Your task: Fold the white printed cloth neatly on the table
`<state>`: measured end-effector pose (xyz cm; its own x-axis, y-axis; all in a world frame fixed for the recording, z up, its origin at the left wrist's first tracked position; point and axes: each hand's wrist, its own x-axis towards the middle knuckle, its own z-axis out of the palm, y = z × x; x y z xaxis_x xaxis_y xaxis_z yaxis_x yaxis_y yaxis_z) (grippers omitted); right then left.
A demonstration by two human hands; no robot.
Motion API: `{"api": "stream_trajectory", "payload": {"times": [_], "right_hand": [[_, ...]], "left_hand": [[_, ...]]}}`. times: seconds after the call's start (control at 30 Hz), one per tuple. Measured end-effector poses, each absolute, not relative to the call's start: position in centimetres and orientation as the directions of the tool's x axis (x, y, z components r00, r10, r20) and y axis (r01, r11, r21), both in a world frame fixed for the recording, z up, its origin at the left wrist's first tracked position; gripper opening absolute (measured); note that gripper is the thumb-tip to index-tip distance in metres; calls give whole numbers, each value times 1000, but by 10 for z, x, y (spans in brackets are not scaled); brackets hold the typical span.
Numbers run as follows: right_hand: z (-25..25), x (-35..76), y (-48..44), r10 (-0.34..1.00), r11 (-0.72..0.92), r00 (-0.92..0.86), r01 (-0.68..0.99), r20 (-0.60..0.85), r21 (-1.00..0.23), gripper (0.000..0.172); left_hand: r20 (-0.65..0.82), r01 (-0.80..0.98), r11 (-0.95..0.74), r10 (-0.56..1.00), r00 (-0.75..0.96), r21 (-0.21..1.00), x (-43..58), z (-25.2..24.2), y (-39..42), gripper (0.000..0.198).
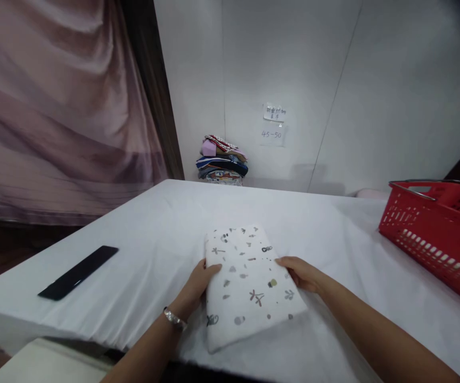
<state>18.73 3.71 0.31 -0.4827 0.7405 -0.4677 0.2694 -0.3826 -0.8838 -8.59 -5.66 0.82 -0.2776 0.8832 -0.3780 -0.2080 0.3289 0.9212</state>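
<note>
A white folded cloth (246,287) printed with small leaves and plants lies over the near part of the white-covered table (154,223). My left hand (200,281), with a silver bracelet at the wrist, grips its left edge, thumb on top and the other fingers hidden beneath. On the opposite edge, my right hand (300,272) holds the cloth the same way, thumb above and fingers mostly out of sight under it. The cloth's near edge is slightly slanted.
A black flat object (79,272) lies on the table at the left. At the right stands a red basket (437,229) with a metal handle. Folded clothes (222,159) are stacked beyond the far edge, by the wall. A pink curtain (62,117) hangs at the left.
</note>
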Motion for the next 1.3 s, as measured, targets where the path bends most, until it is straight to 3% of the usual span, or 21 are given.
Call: {"api": "stream_trajectory", "payload": {"times": [0.1,0.17,0.3,0.4,0.53,0.67,0.77,0.93,1.3], "right_hand": [[3,184,43,761,-329,-465,324,-452,-887,45],[5,180,49,832,-222,-384,430,-400,-875,50],[11,166,61,965,129,-252,700,-74,-702,44],[16,150,70,963,252,-263,784,64,-567,31],[19,129,86,960,274,-272,857,69,-437,26],[16,115,101,972,219,-233,899,11,-379,25],[14,112,104,970,230,-240,897,19,-379,20],[12,118,102,965,254,-200,866,169,-430,23],[7,117,115,983,163,-184,897,-11,-412,18]], "left_hand": [[-319,-57,316,901,-293,947,-93,5,-57,48],[-210,180,296,899,-386,938,-99,3,-55,56],[121,685,189,918,-378,704,-110,8,-40,53],[258,852,92,932,-256,515,-112,18,-18,45],[276,917,26,950,-147,399,-110,20,18,42],[267,934,55,951,-156,352,-109,7,39,42],[300,937,40,942,-151,347,-110,-2,41,41],[342,928,-7,931,-130,372,-111,-2,37,42],[307,904,-31,945,-112,426,-117,-16,40,42]]}}
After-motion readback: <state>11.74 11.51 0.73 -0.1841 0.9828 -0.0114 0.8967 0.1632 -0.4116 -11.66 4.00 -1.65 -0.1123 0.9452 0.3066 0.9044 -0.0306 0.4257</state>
